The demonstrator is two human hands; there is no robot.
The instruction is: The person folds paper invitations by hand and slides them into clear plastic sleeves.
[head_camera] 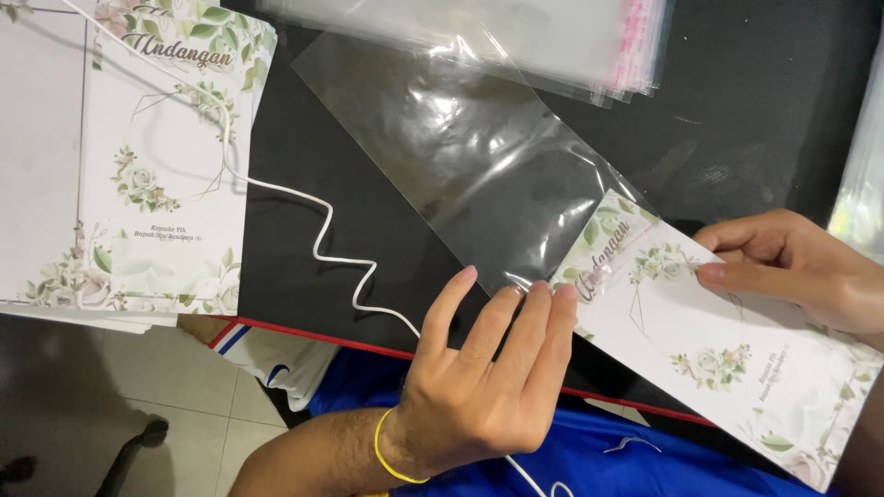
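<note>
Our left hand (479, 377) lies flat with fingers spread, tips pressing the near mouth of the clear sleeve (460, 156) onto the black table (755, 110), while our right hand (801, 262) pinches the floral card (727, 345) between thumb and fingers, its leading corner just inside the sleeve opening. To do this cleanly, we'd keep the lower film pinned, line the card's long edge up with the sleeve's side, and feed it low and straight so the corners don't snag. More cards (157, 156) sit stacked far left, spare sleeves (552, 37) at the far edge, a white cord (322, 230) between.
</note>
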